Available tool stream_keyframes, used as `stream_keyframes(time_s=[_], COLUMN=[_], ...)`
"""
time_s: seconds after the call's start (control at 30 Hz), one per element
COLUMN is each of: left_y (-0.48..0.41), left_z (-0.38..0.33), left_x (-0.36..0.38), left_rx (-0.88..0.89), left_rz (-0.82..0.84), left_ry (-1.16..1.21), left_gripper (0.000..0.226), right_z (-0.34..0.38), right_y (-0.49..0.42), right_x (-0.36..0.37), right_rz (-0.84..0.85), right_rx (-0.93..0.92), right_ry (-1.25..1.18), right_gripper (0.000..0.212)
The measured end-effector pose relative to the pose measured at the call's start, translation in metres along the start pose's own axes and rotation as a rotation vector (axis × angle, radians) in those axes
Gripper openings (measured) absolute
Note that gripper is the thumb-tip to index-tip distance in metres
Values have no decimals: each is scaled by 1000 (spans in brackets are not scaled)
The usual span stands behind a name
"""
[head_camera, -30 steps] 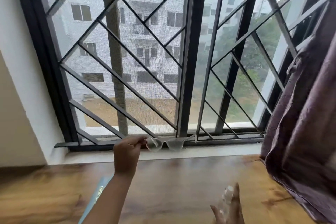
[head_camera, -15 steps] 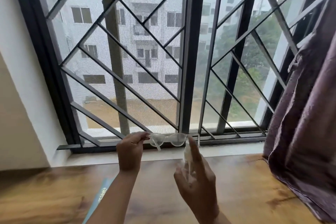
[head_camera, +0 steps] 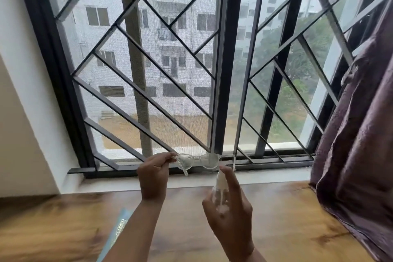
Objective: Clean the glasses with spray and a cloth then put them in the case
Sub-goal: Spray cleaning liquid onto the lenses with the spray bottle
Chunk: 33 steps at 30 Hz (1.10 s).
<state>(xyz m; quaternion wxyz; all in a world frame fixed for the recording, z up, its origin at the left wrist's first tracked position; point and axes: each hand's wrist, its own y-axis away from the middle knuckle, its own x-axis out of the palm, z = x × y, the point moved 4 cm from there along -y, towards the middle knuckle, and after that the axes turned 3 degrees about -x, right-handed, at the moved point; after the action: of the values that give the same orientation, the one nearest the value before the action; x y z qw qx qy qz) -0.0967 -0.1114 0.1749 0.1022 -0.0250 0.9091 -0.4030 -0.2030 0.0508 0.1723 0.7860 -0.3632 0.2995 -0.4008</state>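
Left hand (head_camera: 153,173) pinching clear-framed glasses (head_camera: 198,161) at the left hinge, held up level before the window grille (head_camera: 148,95), temples folded out toward the camera. Right hand (head_camera: 228,208) wrapped round a small clear spray bottle (head_camera: 219,189), index finger on the white nozzle, aimed at the right lens from just beside it. Both above a wooden worktop (head_camera: 287,229). Blue printed strip (head_camera: 118,232) by the left forearm. Purple curtain (head_camera: 357,134) at right.

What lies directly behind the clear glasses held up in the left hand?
Behind the glasses, pinched by the left hand, are the window's dark bottom frame and pale sill. The right hand and spray bottle cover part of the sill.
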Motion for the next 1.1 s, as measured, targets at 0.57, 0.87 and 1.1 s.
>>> stream_keyframes(time_s=[0.57,0.87,1.1], left_y=[3,2,1], left_z=[15,13,16], left_x=[-7,-6,-6], left_rx=[-40,-51,-56], left_rz=[-14,-17,-13], left_ry=[-19,6,-2], left_gripper=[17,16,17], right_z=[-29,-39,-44], right_y=[8,9,7], right_x=[-22,-14,-29], right_rz=[-186,-64,-188], right_rx=[88,55,54], right_ry=[26,73,134], right_gripper=[86,72,66])
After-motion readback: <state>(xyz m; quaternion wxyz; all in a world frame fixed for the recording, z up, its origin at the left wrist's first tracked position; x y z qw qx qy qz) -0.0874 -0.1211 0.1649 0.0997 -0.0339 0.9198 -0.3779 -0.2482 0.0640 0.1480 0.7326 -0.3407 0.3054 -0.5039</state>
